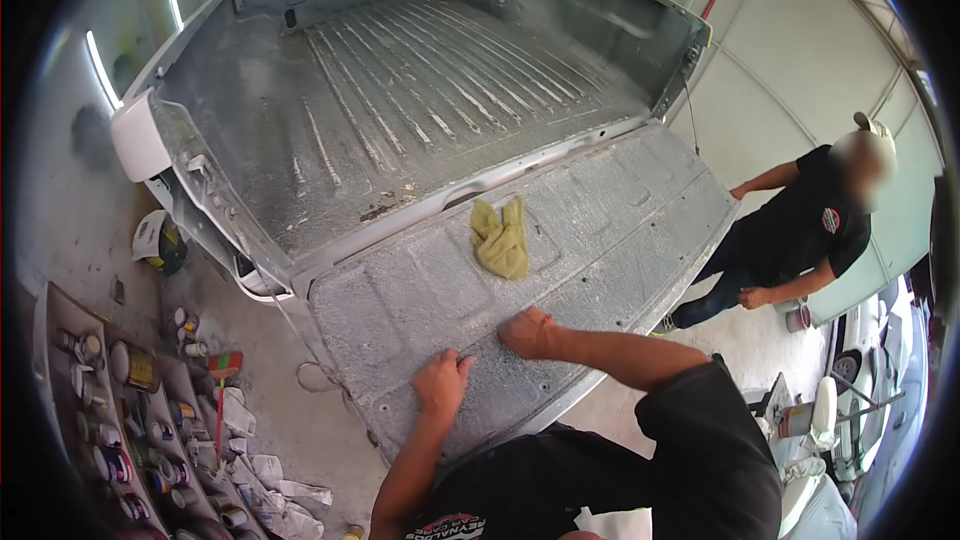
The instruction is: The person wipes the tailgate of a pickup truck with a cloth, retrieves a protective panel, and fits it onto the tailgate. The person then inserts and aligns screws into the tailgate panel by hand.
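A lowered truck tailgate (630, 210) lies in front of me, its grey surface rough and speckled. My left hand (443, 382) rests on its near left part, thumb held apart from the fingers, holding nothing that I can see. Farther in and to the right, my right hand (530, 333) presses down on the tailgate with its fingers curled under. Whatever may be inside those fingers is hidden. A crumpled yellow-green cloth (502, 238) lies on the tailgate beyond my right hand, touching neither hand.
Behind the tailgate extends the ribbed, worn truck bed (400, 90). A co-worker (800, 210) in a dark shirt stands at the tailgate's right end. Shelves of cans (135, 370), a red-handled broom (222, 390) and scattered papers (265, 480) are at lower left.
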A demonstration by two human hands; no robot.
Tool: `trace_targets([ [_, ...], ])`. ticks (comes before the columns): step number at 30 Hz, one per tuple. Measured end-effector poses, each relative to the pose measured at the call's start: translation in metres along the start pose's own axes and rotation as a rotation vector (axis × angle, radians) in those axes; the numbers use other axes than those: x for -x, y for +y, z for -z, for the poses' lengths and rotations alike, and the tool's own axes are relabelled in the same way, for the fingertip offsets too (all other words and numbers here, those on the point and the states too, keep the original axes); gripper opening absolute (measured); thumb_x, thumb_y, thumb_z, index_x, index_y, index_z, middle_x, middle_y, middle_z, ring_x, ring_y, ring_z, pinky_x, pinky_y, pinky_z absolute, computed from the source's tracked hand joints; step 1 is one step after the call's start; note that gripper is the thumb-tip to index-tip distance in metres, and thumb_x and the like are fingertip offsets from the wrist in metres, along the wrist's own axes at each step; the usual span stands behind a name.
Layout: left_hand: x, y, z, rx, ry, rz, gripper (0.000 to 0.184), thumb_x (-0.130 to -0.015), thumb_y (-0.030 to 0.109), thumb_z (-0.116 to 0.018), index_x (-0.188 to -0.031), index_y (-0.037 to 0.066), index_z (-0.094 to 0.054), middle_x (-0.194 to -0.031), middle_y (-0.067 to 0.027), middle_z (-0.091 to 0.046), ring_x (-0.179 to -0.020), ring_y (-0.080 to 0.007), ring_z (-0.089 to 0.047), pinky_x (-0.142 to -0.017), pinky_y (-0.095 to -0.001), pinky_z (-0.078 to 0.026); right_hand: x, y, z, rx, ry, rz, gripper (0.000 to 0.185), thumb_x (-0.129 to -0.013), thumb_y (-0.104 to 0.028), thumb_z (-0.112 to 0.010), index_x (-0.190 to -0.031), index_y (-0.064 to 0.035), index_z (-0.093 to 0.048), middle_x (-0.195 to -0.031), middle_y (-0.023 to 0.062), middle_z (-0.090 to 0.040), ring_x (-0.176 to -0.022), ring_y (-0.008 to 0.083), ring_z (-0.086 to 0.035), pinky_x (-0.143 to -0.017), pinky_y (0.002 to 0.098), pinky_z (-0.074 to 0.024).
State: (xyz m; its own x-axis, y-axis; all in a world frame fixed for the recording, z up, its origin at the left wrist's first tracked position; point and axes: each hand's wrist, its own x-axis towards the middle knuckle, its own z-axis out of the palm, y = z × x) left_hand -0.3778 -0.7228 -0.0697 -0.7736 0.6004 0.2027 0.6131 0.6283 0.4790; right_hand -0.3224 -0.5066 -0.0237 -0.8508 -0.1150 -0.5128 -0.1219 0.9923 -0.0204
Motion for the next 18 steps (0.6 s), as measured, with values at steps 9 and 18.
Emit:
trace_targets([
  [9, 0.001, 0.001, -0.002, -0.008, 0.004, 0.01, 0.034, -0.085, 0.042, -0.067, -0.082, 0.009, -0.061, -0.075, -0.0097, -0.066, -0.066, -0.0308, -0.065, -0.057, -0.0419, -0.051, -0.009, -0.008, -0.008, -0.218, 0.005, -0.304, 0.026, -0.082, -0.018, -0.053, -0.093, -0.0035, -0.071, -0.087, 0.0193, -0.07, -0.081, 0.0371, -0.07, -0.073, 0.0514, -0.0546],
  [18, 0.002, 0.002, -0.002, 0.021, 0.004, 0.033, 0.034, -0.085, 0.041, -0.068, -0.081, 0.009, -0.061, -0.072, -0.0108, -0.065, -0.064, -0.0313, -0.065, -0.056, -0.0418, -0.05, -0.046, 0.161, 0.03, -0.337, 0.498, -0.648, 0.032, -0.09, -0.029, -0.057, -0.113, -0.0079, -0.06, -0.09, 0.0228, -0.068, -0.086, 0.0402, -0.067, -0.076, 0.0503, -0.0533],
])
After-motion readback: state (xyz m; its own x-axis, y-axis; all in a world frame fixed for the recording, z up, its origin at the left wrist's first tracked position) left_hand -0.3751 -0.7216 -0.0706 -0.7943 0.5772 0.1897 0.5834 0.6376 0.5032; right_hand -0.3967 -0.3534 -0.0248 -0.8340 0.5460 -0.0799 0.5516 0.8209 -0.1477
